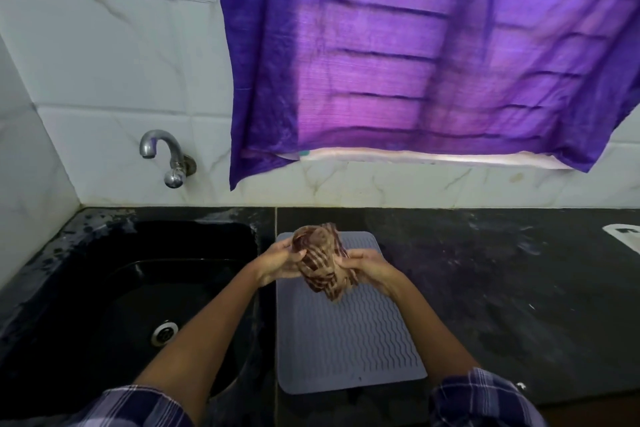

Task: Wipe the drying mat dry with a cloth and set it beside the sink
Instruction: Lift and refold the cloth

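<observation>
A grey drying mat [346, 340] with wavy ridges lies flat on the black counter, just right of the sink [114, 291]. Above the mat's far half I hold a bunched brown checked cloth [323, 263] between both hands. My left hand [280, 263] grips the cloth's left side. My right hand [372, 270] grips its right side. The cloth hangs a little above the mat; whether its lowest fold touches the mat I cannot tell. My forearms hide part of the mat's left and right edges.
A black sink with a metal drain [165, 332] fills the left. A steel tap [166, 156] juts from the tiled wall. A purple curtain [433, 55] hangs over the window. The black counter [512, 288] stretches right, with a white object [623, 234] at its edge.
</observation>
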